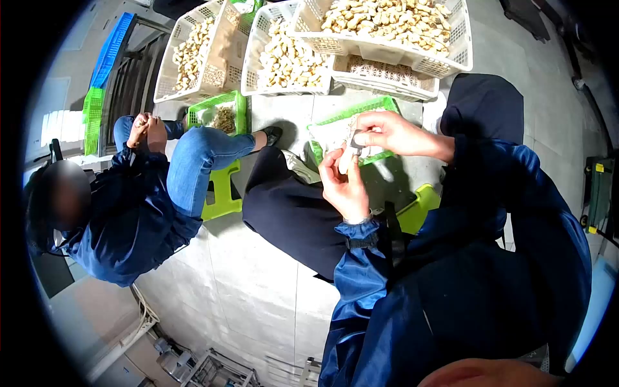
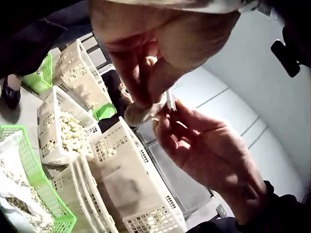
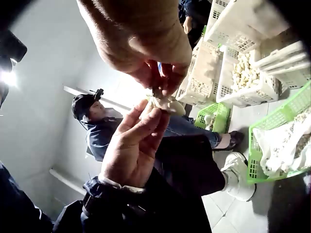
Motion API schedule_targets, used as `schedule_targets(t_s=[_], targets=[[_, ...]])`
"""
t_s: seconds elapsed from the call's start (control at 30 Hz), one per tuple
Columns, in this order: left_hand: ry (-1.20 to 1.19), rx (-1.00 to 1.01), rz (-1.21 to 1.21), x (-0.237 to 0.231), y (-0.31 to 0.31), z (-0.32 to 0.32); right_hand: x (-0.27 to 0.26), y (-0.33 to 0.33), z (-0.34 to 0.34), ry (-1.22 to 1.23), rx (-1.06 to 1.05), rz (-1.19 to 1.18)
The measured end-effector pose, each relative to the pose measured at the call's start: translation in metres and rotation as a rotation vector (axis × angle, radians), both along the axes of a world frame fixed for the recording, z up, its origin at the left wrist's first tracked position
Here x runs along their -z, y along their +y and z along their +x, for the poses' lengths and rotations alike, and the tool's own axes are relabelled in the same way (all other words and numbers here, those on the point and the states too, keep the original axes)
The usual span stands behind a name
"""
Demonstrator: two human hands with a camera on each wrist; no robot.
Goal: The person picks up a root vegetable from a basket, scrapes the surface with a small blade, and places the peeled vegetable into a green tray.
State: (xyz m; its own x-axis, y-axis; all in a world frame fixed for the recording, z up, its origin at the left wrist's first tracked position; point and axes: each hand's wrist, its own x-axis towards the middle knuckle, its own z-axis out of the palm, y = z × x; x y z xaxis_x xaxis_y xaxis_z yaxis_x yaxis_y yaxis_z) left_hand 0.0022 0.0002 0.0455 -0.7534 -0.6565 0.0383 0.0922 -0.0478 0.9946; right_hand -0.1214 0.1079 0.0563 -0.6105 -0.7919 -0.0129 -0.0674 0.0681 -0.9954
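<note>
Curled fingers of my left hand hold a pale, mushroom-like piece, its rounded end sticking out in the right wrist view. Just above it in the head view, my right hand pinches a small flat object against the piece; whether it is a blade I cannot tell. The fingertips of both hands meet around the piece and partly hide it. Below them in the head view is a green basket with a white liner; in the right wrist view the liner holds small trimmings.
White crates of pale pieces stand along the far side, some stacked. At the left, another person sits with hands together beside a smaller green basket. A green stool is under the wearer, whose dark-trousered leg extends left.
</note>
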Motion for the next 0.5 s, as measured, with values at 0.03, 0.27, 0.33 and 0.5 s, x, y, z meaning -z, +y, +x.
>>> schedule_targets(t_s=[0.03, 0.27, 0.33, 0.5], targets=[[0.000, 0.021, 0.023, 0.0000, -0.0006, 0.0007, 0.0016, 0.0004, -0.0017, -0.087, -0.029, 0.047], [-0.028, 0.019, 0.024, -0.0012, -0.0065, 0.0025, -0.0038, -0.0017, -0.0029, -0.052, -0.062, 0.050], [-0.028, 0.035, 0.030, -0.0015, -0.0056, 0.0028, -0.0016, -0.0039, -0.0022, -0.209, -0.032, -0.016], [-0.004, 0.084, 0.044, 0.0017, -0.0104, 0.0030, -0.0034, 0.0015, -0.0027, -0.052, -0.063, -0.048]])
